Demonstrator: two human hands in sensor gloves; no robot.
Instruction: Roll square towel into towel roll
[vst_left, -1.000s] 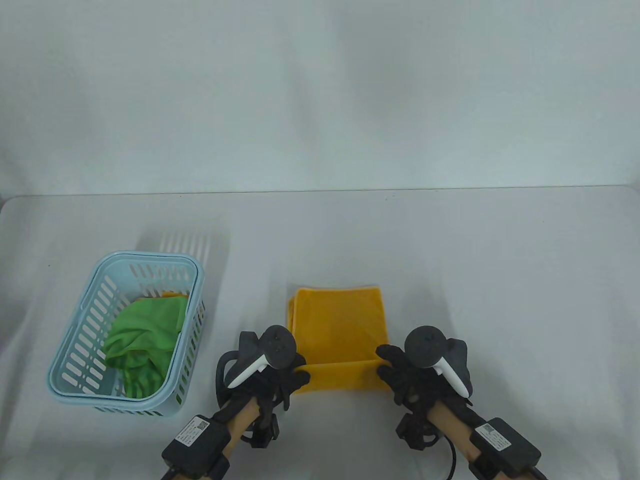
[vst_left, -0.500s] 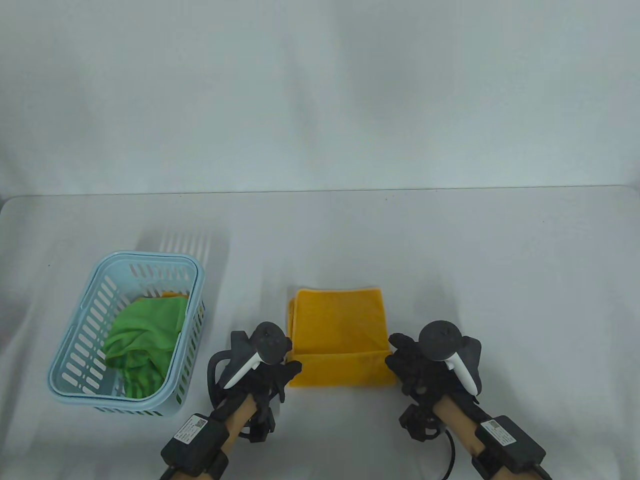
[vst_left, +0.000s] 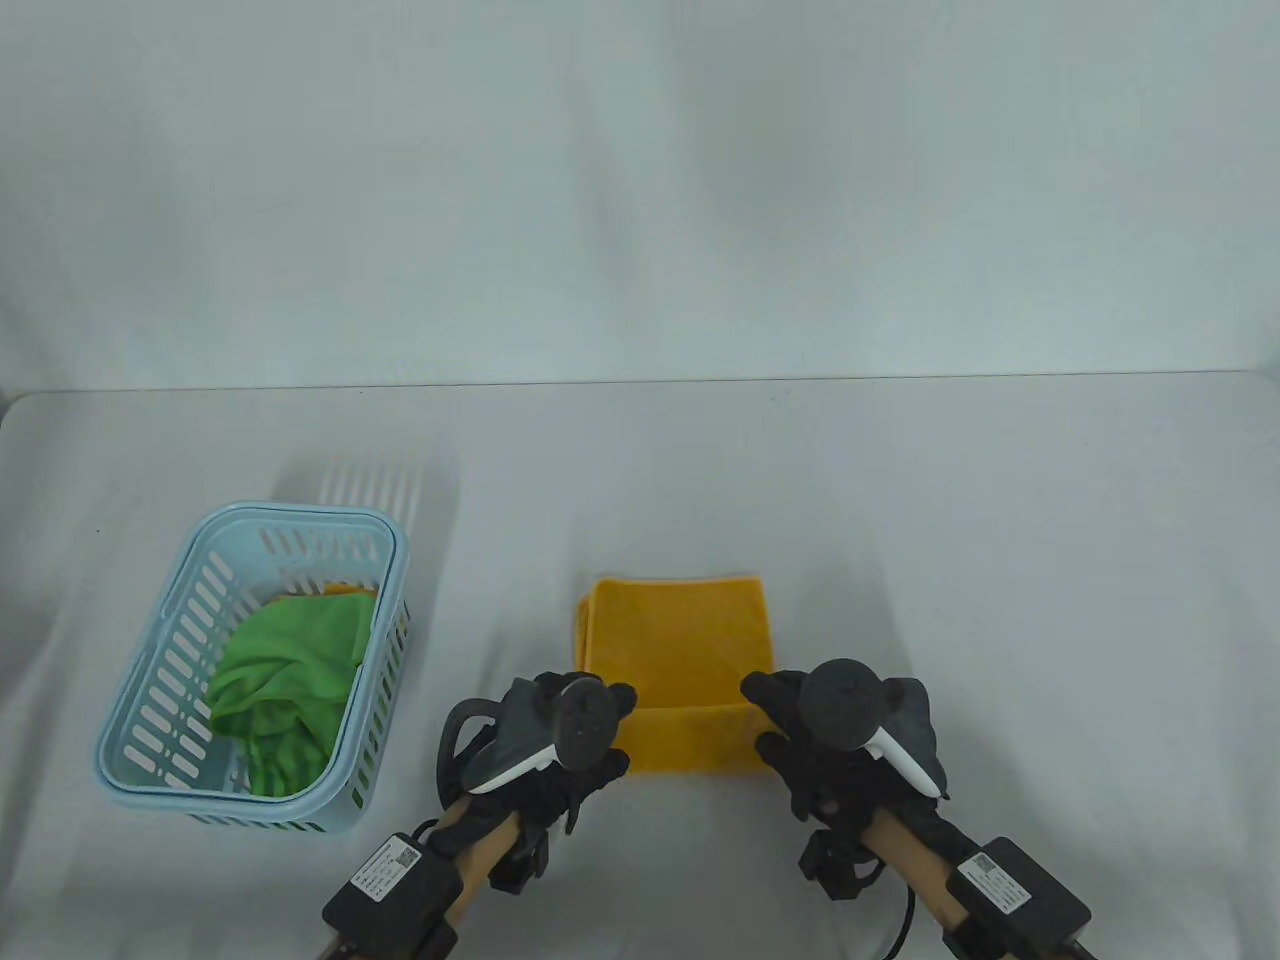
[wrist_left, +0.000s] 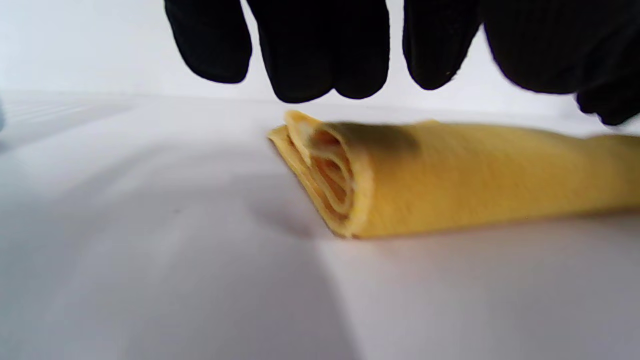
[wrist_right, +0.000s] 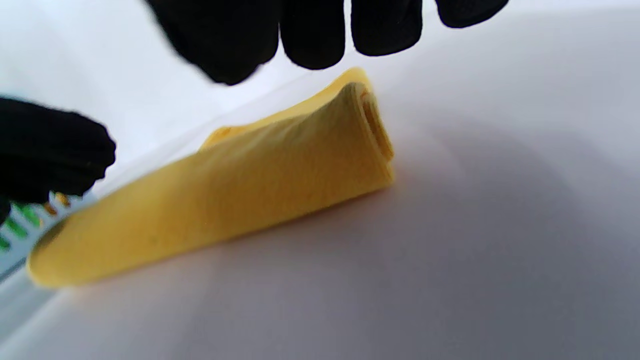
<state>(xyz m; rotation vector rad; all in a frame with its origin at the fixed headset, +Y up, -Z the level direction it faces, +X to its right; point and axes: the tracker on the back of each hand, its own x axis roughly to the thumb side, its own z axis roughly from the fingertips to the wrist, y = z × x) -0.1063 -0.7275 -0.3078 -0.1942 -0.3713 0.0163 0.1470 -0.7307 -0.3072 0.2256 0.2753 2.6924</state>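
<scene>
On the white surface (vst_left: 900, 520) just ahead of you lies the yellow towel (vst_left: 680, 640), its near edge rolled. Your left hand (vst_left: 560, 735) and right hand (vst_left: 815, 725) hover at the roll's ends, fingers loosely curled, holding nothing. Uneven pushing could skew or loosen the roll. Wrist-pack labels are too small to read.

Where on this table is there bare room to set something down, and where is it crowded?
Free: the table right of the yellow towel, the strip behind it, and the gap between it and the blue basket. Crowded: the near edge, where the left hand and right hand flank the roll.
</scene>
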